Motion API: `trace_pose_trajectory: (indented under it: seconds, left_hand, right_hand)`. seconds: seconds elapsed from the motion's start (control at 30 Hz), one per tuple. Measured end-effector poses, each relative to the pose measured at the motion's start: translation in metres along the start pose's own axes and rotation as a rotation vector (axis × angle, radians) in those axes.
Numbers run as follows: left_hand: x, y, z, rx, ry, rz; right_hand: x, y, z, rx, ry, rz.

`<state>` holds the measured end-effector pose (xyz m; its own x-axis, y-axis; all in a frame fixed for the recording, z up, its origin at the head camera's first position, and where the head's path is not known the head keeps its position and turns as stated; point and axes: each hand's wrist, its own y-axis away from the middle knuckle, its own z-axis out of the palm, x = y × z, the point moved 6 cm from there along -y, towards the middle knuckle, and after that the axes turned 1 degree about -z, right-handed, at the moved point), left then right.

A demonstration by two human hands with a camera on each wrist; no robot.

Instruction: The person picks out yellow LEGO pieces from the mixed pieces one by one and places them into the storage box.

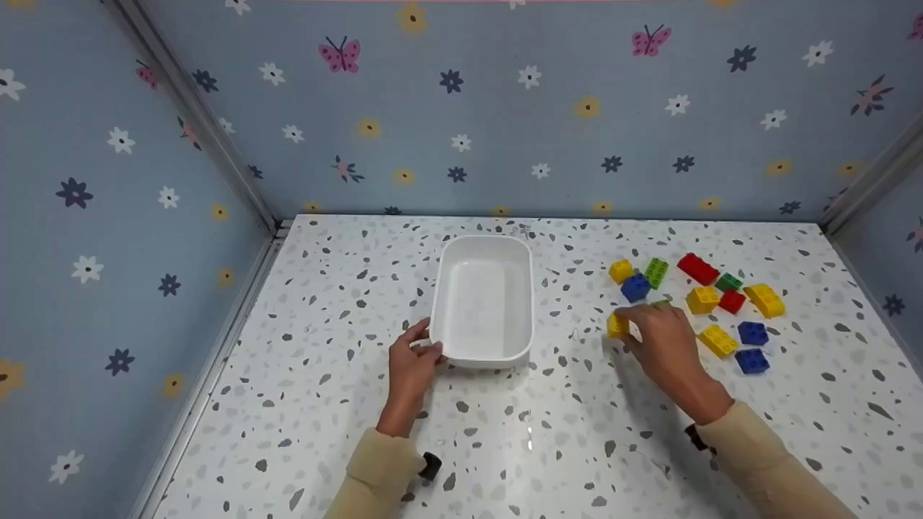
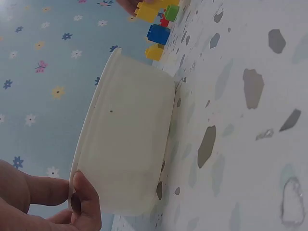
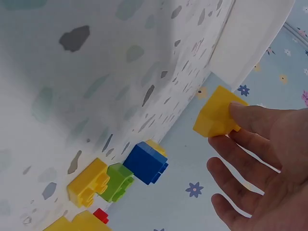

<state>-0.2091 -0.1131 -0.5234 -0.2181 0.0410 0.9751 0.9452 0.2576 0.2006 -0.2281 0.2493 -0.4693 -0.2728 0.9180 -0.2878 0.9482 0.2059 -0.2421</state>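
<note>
A white plastic tub [image 1: 483, 306] stands on the speckled table, its inside bare. My left hand [image 1: 412, 367] holds its near left corner, with thumb and fingers pinching the rim [image 2: 79, 159] in the left wrist view. To the right of the tub, my right hand [image 1: 669, 349] pinches a yellow toy building brick [image 3: 219, 113] between thumb and fingers, raised off the table in the right wrist view. A blue brick [image 1: 635, 287] and another yellow brick [image 1: 621, 271] lie just beyond that hand. A green brick under its knuckles is mostly hidden.
Several more bricks lie on the right, among them a long red one [image 1: 698, 268], a curved yellow one [image 1: 766, 300] and two blue ones, the nearer blue brick [image 1: 752, 361] frontmost. Patterned blue panels [image 1: 505, 122] wall the table [image 1: 324, 303] at the back and sides.
</note>
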Motion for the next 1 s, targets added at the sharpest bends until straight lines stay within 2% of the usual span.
trace_pose_trajectory:
  seconds: [0.47, 1.0]
  left_hand:
    - [0.000, 0.000, 0.000, 0.014, -0.026, -0.015]
    - [0.000, 0.000, 0.001, 0.018, -0.016, -0.008]
  right_hand:
    - [-0.012, -0.008, 0.004, -0.029, -0.031, -0.013]
    - [-0.033, -0.017, 0.004, -0.003, -0.037, -0.081]
